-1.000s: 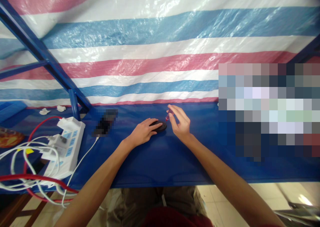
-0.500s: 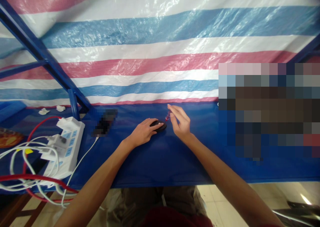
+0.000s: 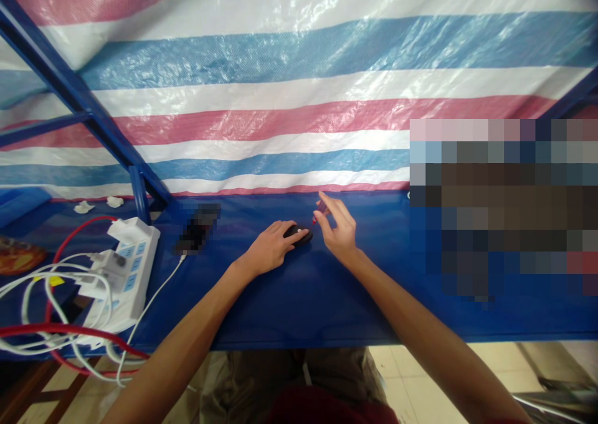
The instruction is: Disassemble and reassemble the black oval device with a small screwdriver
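Note:
A black computer mouse (image 3: pixel 301 234) with a small pale spot on its surface lies on the blue tabletop. My left hand (image 3: pixel 271 247) grips it from the left, the index finger stretched along it. To its right, my right hand (image 3: pixel 339 225) is raised with fingers bent and thumb closing towards them. Between thumb and fingertips it pinches a small slim red-and-purple stick-like thing (image 3: pixel 322 207), whose kind I cannot make out. Its red lower end points down towards the right edge of the mouse; whether they touch is unclear.
At left stands a white power strip (image 3: pixel 135 281) with plugs, white cables and a red cable (image 3: pixel 79 330). A blurred-out phone (image 3: pixel 199 228) is on a white cord. Blue metal bars (image 3: pixel 88 116) frame a striped plastic sheet (image 3: pixel 280 56). A pixelated area covers the right.
My right fingers have shifted on the slim red-and-purple thing, which now sits further inside the grip and shows less. My left hand and the mouse have barely moved.

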Demonstrator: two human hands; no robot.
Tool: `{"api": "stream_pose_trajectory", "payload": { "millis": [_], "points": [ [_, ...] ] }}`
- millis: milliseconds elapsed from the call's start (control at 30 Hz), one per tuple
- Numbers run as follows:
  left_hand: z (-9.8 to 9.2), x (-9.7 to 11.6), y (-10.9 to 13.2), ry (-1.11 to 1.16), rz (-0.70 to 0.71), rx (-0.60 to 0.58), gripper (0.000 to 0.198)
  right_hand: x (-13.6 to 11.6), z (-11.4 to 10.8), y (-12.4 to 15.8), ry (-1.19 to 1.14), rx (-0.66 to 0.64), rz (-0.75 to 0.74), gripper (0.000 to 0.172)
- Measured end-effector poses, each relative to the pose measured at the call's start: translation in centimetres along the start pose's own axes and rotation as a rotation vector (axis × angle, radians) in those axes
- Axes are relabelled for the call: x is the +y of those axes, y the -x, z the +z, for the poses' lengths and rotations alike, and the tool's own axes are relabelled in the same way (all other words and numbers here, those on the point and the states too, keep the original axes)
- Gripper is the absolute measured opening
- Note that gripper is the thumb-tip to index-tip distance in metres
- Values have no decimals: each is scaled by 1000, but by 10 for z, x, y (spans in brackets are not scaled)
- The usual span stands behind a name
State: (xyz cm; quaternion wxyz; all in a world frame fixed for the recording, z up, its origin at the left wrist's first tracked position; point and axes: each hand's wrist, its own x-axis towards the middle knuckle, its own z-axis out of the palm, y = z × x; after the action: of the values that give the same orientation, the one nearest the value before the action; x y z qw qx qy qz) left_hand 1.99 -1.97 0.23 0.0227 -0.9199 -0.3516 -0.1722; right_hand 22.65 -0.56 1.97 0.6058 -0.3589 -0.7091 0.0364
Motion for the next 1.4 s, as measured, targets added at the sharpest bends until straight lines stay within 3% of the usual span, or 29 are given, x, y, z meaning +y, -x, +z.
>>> {"api": "stream_pose_trajectory", "payload": {
  "millis": [100, 167, 233, 400, 533, 667, 800, 900, 967, 1200, 1400],
  "points": [
    [-1, 2, -1, -1, 5, -6, 51, 8, -4, -4, 55, 112, 126, 41],
    [-2, 3, -1, 2, 11, -15, 51, 17, -6, -7, 120, 112, 220, 41],
    [-1, 2, -1, 1, 10, -22, 50, 26, -7, -8, 199, -6, 265, 37],
    [5, -7, 1, 72, 18, 16, 40, 38, 1, 0, 501, -497, 401, 30],
    [5, -13, 3, 161, 13, 47, 46, 37, 8, 7, 683, -680, 432, 30],
    [3, -19, 5, 214, -18, -6, 60, 36, 9, 8, 684, -639, 404, 30],
    [3, -25, 7, 282, -78, -2, 53, 33, 7, 6, 448, -521, 154, 28],
    [-1, -28, 7, 336, -104, 25, 43, 29, 6, 5, 240, -585, -48, 31],
    [-4, -30, 6, 342, -125, 41, 39, 27, 6, 6, 174, -635, -97, 37],
    [-1, -43, 8, 421, -216, 83, 40, 30, 12, 11, 203, -704, -20, 37],
    [6, -42, 7, 349, -261, -2, 38, 32, 17, 16, 278, -728, 16, 40]
  ]
}}
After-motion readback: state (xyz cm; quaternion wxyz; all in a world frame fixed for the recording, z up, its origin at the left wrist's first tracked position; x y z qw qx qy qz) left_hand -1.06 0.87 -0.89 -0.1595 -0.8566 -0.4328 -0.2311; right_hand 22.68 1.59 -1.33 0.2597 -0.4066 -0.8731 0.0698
